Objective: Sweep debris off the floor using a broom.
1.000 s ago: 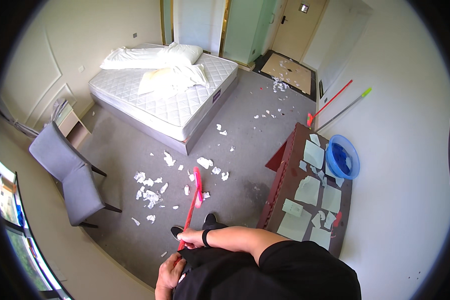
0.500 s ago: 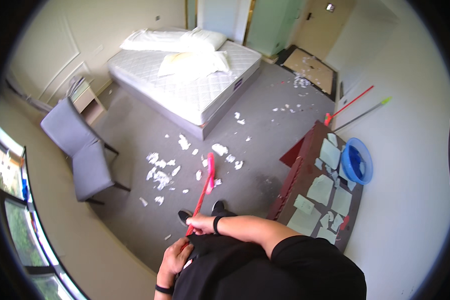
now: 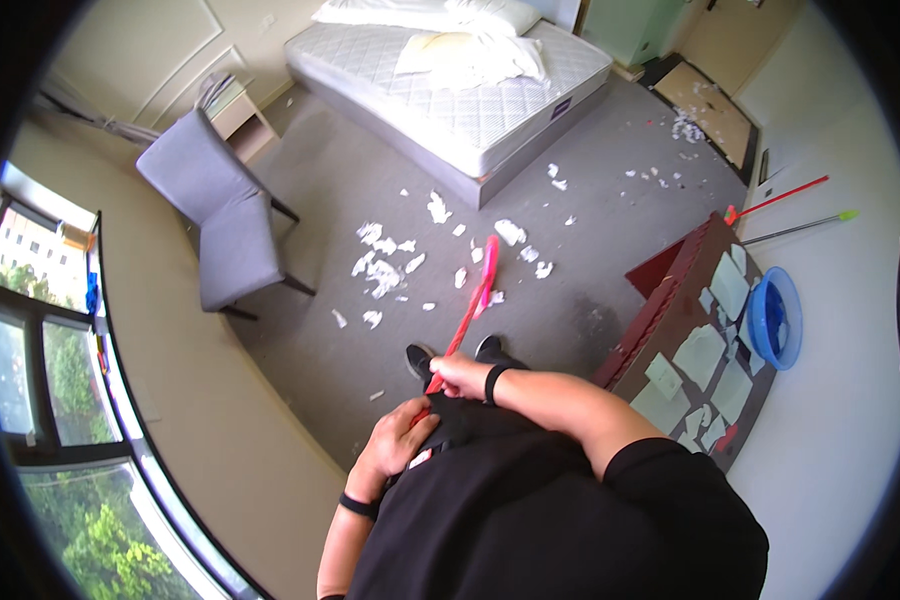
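Observation:
A broom point(image 3: 466, 325) with a red handle slants down from my waist to the floor ahead of my feet. Its pink head point(image 3: 488, 272) rests among torn white paper scraps point(image 3: 381, 272). My right hand point(image 3: 460, 377) is closed round the handle. Nearer my body, my left hand point(image 3: 400, 440) wraps the handle's upper end, which it partly hides. More scraps lie left of the broom head and beyond it, towards the bed.
A grey chair point(image 3: 232, 240) stands at left by the windows. The bed point(image 3: 460, 110) fills the far middle. At right, a dark red cabinet point(image 3: 660, 345) carries paper pieces and a blue basin point(image 3: 774, 318). Long-handled tools point(image 3: 785, 232) lean at the wall. Scraps lie by the door mat point(image 3: 705, 105).
The view has swung, so the room appears shifted up and to the right. Both hands keep their grip, and the broom head stays beside the same scraps.

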A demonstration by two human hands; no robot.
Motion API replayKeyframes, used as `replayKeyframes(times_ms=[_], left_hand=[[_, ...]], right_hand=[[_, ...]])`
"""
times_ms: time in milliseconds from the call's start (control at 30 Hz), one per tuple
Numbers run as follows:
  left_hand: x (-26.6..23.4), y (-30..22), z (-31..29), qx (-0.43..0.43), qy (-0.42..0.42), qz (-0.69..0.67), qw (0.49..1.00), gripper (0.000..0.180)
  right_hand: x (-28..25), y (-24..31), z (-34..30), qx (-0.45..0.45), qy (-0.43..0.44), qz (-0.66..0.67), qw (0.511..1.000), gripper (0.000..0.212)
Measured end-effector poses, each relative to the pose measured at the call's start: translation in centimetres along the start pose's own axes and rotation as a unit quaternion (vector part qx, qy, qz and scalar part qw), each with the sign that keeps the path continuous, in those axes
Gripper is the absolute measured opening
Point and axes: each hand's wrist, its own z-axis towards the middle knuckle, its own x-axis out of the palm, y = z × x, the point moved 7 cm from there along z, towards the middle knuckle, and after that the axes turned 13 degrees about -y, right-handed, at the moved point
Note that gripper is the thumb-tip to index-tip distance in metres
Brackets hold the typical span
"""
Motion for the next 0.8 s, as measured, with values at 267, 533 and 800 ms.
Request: replayKeyframes(times_ms=[267,533,800], left_hand=[[0.1,0.3,-0.1,-0.042,0.001,-0.006,0.999,0.037],[0.2,0.7,-0.2,-0.027,-0.007,-0.014,1.000,0.039],[-0.3,-0.4,-0.4,0.013,-0.012,-0.025,1.000,0.041]], right_hand=[[0.0,-0.1,0.1,0.016,-0.010,0.002,1.000,0.016],[0.0,-0.4,0.1,0.007,-0.026,-0.009,1.000,0.026],[-0.3,0.4,-0.5,-0.045,-0.085,0.004,0.995,0.028]])
